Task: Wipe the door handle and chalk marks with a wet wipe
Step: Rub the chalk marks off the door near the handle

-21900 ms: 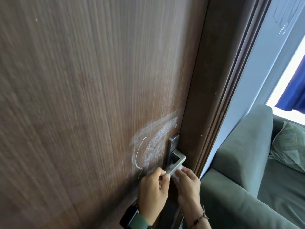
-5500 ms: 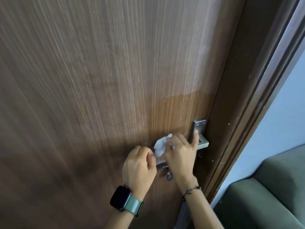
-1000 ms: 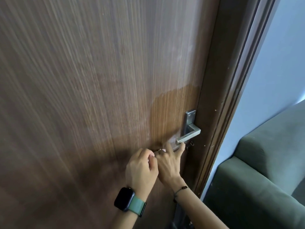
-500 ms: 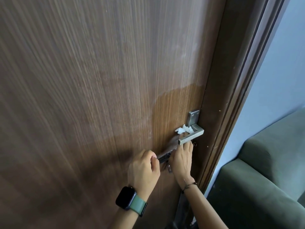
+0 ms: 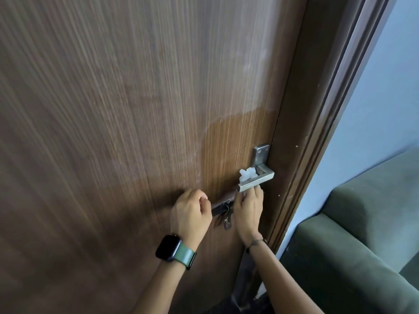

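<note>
- The door (image 5: 136, 109) shows no clear chalk marks; the part near its right edge looks damp and wiped.
- The left hand (image 5: 190, 214) is curled closed; what it holds I cannot tell.
- The right hand (image 5: 248, 211), fingers straight, touches the handle (image 5: 256, 182) from below.
- The wipe (image 5: 247, 174) lies on the handle, so it seems almost finished.

No writing, label, brand, number or sign can be read anywhere in this view. The watch (image 5: 168, 247) on the wrist below the door handle (image 5: 256, 181) shows only a dark, blank face — and the handle's metal plate, just above the lever, carries a screw head but no lettering that can be made out.
</note>
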